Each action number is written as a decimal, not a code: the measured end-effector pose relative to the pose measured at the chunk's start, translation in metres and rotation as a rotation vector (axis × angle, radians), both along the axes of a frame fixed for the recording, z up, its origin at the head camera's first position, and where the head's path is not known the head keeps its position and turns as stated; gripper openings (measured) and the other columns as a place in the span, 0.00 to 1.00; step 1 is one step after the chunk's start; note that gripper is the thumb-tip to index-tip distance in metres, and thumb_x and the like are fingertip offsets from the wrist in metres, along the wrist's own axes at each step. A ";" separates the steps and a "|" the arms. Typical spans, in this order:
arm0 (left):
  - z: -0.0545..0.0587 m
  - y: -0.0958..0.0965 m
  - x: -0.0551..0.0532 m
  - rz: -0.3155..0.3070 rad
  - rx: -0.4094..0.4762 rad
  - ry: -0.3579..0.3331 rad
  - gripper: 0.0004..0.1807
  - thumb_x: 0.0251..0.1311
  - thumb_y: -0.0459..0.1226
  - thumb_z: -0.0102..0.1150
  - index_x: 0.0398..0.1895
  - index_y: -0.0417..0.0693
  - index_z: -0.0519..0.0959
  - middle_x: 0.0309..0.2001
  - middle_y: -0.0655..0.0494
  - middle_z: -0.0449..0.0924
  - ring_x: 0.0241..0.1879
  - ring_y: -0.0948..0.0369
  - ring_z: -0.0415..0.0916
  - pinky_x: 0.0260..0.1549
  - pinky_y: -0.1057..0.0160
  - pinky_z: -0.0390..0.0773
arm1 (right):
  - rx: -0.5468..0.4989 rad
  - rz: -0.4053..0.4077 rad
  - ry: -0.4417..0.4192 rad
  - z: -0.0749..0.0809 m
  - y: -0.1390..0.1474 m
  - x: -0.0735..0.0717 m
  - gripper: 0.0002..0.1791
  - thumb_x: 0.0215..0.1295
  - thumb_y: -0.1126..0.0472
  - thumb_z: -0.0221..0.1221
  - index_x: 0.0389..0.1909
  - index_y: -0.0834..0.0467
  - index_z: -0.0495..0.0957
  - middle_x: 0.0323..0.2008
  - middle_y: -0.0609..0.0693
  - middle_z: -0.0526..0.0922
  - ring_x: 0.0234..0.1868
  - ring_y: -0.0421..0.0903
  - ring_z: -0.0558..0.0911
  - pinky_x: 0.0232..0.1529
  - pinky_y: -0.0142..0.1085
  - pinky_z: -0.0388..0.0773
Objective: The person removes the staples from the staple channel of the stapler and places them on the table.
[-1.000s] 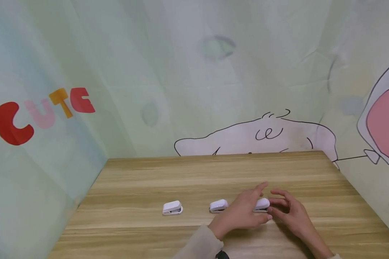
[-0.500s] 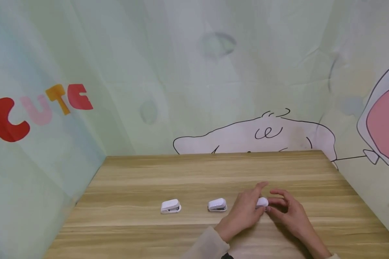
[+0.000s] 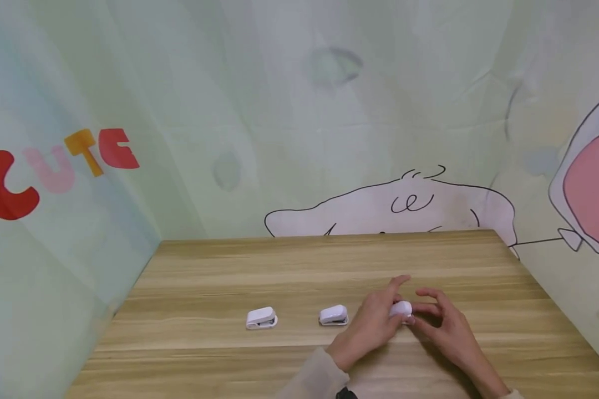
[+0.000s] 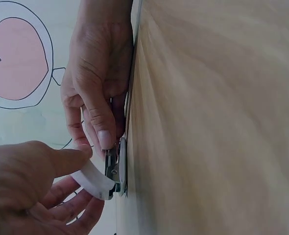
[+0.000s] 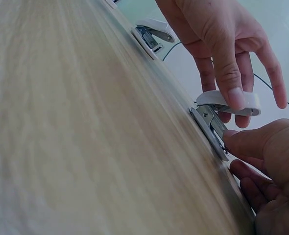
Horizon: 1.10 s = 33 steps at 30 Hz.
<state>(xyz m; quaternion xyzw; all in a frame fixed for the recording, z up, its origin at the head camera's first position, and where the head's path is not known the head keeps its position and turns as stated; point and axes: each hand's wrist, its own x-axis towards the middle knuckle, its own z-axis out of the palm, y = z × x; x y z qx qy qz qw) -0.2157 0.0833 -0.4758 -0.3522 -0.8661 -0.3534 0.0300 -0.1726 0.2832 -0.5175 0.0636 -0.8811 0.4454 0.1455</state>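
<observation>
A small white stapler stands on the wooden table between both hands. In the right wrist view its white cover is tilted up off the metal staple magazine. My left hand pinches that cover between thumb and fingers, index finger stretched away in the head view. From the right, my right hand grips the front end of the magazine, thumb on its tip. The left wrist view shows the raised cover and the thin base against the tabletop.
Two more white staplers lie in a row to the left, a middle one near my left wrist and a far-left one. A printed curtain surrounds the back and sides of the wooden table.
My left hand has drawn back slightly and its thumb has closed onto the stapler's cover, which now stands raised. The right hand stays nearly still at the front end.
</observation>
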 end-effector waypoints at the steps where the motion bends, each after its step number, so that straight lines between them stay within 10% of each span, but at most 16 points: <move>1: 0.000 -0.001 -0.001 0.002 -0.005 0.003 0.43 0.65 0.31 0.72 0.80 0.56 0.63 0.50 0.55 0.91 0.48 0.65 0.85 0.53 0.69 0.82 | 0.001 -0.002 -0.002 0.000 0.000 0.000 0.33 0.61 0.62 0.77 0.65 0.59 0.75 0.44 0.48 0.95 0.55 0.23 0.83 0.59 0.13 0.59; 20: 0.016 -0.041 -0.009 0.063 -0.121 -0.047 0.46 0.65 0.34 0.74 0.83 0.62 0.61 0.45 0.63 0.91 0.40 0.66 0.81 0.44 0.66 0.81 | 0.035 0.002 -0.011 0.002 -0.001 0.001 0.25 0.63 0.61 0.75 0.59 0.56 0.79 0.44 0.43 0.95 0.53 0.24 0.83 0.58 0.21 0.64; 33: 0.012 -0.058 -0.011 0.041 -0.140 -0.066 0.48 0.60 0.32 0.76 0.82 0.58 0.63 0.48 0.61 0.92 0.47 0.62 0.85 0.56 0.60 0.82 | 0.197 0.144 0.220 -0.006 -0.002 0.000 0.21 0.60 0.63 0.77 0.52 0.41 0.87 0.54 0.44 0.89 0.58 0.32 0.81 0.62 0.20 0.70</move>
